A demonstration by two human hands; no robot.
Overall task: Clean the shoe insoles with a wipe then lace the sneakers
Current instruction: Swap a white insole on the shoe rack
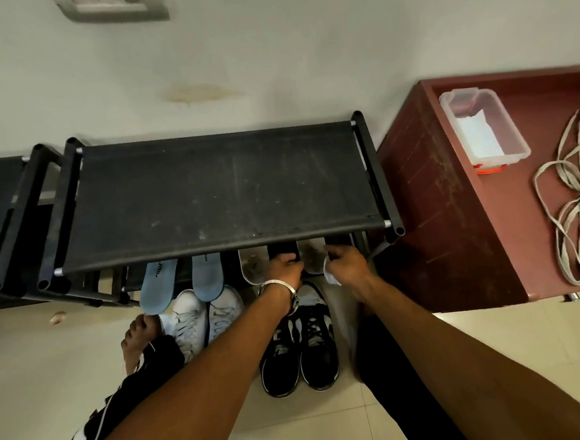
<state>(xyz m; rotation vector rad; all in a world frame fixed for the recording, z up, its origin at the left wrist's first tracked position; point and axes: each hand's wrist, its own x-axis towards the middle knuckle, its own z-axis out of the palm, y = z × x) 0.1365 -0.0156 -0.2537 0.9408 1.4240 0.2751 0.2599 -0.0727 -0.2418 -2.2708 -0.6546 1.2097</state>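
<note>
Two grey-white insoles (253,264) (313,254) lean on the lower shelf of the black shoe rack (218,190), beside two blue insoles (158,285) (207,277). My left hand (283,266) reaches between the grey insoles, fingers curled at the shelf edge. My right hand (348,262) holds a crumpled white wipe (330,276) against the right grey insole. Black sneakers (299,343) stand on the floor below my wrists; white sneakers (201,320) stand to their left. Pale shoelaces (570,200) lie loose on the red-brown cabinet (452,208).
A clear plastic tub (484,127) with white wipes sits on the cabinet top at the right. A second black rack (3,219) stands at the left. My bare foot (139,337) and a striped trouser leg (122,396) rest on the tiled floor.
</note>
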